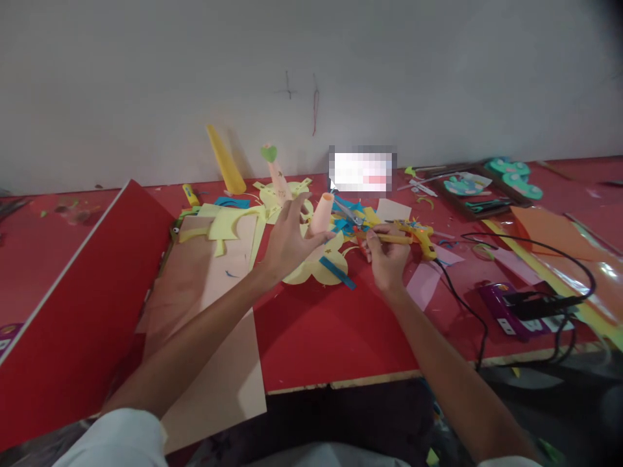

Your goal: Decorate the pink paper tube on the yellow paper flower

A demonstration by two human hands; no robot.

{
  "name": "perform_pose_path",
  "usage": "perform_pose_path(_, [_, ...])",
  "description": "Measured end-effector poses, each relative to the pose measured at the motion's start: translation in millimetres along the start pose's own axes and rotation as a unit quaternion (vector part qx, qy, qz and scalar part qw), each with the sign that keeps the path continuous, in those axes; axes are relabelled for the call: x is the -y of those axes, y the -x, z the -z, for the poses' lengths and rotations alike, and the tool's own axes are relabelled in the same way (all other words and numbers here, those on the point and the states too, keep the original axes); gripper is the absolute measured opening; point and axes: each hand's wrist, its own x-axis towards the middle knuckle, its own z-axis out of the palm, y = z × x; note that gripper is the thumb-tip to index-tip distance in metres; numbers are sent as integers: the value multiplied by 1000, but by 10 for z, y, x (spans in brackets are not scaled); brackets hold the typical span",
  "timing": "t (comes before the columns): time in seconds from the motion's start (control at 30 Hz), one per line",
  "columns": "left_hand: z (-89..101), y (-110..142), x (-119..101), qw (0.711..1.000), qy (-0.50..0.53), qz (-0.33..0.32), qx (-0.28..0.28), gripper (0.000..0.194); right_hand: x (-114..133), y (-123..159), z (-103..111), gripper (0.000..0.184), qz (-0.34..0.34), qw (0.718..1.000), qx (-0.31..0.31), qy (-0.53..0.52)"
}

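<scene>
Pale-yellow, scalloped paper base (315, 266) lies on the smooth red tabletop (331, 337). Left hand (293, 237) curves around the tapered, near-upright peach paper tube (322, 217) on it; whether it grips cannot be determined. Right hand (387, 256) pinches a slim tan stick (396, 239). Flat blue strip (337, 272) crosses the base's edge.

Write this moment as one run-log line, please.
left hand: at paper cone, contact unclear | right hand: holding tan stick | glue gun: beside right hand
</scene>
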Motion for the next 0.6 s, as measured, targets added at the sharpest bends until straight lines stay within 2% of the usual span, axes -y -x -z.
perform_pose_path(0.03, [32, 48, 45, 1000, 2, -2, -23, 71, -3, 13, -8, 31, 4, 1000, -20, 2])
perform_pose_path(0.1, [137, 173, 155, 997, 13, -14, -74, 60, 5, 52, -38, 29, 16, 999, -28, 9])
perform_pose_path(0.17, [250, 334, 277, 997, 4, -35, -72, 46, 26, 105, -90, 27, 22, 999, 18, 19])
perform_pose_path(0.23, [322, 507, 386, 992, -41, -115, -6, 24, 51, 160, -161, 24, 22, 996, 82, 28])
perform_pose_path(0.3, [332, 658, 460, 967, -101, -226, 56, 19, 65, 201, -239, 22, 16, 988, 147, 39])
perform_pose_path(0.37, [295, 762, 495, 934, -159, -302, 106, 20, 60, 220, -305, 20, 7, 978, 203, 54])
perform_pose_path(0.47, [226, 823, 508, 906, -211, -332, 157, 27, 24, 212, -357, 20, -4, 966, 252, 61])
perform_pose_path(0.6, [195, 830, 522, 901, -223, -329, 172, 30, -18, 190, -357, 23, 5, 961, 268, 62])
